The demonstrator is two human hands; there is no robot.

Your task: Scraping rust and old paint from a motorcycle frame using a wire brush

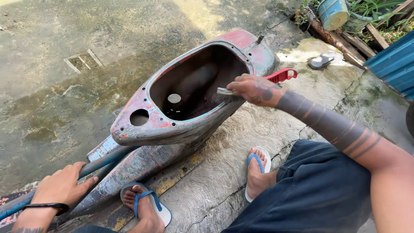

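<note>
Scooter shell: worn metal scooter body shell with flaking red and pale blue paint over bare grey steel, lying hollow side up on the concrete ground, near its middle.
Shell shape: teardrop tub with a dark, rusty hollow, a round hole at the narrow end and a smaller bright hole in the floor.
Right hand: right hand rests on the shell's right rim, fingers closed around a red plastic-handled wire brush; the red handle juts behind the hand, the bristle end lies over the hollow.
Left hand: left hand at the lower left edge of the ground, fingers wrapped over a blue-grey painted metal tube that runs from under the shell; a black band circles the wrist.
Feet: blue-strapped white flip-flops, one beside the tube, the other right of the shell.
Ground: rough concrete with swirled trowel marks and cracks; damp, stained and mossy toward the left, with a small square drain cover near the upper left corner.
Far right corner: blue-and-yellow painted bucket on its side among wooden planks, a loose grey sandal nearby, corrugated blue metal sheet along the right edge.
</note>
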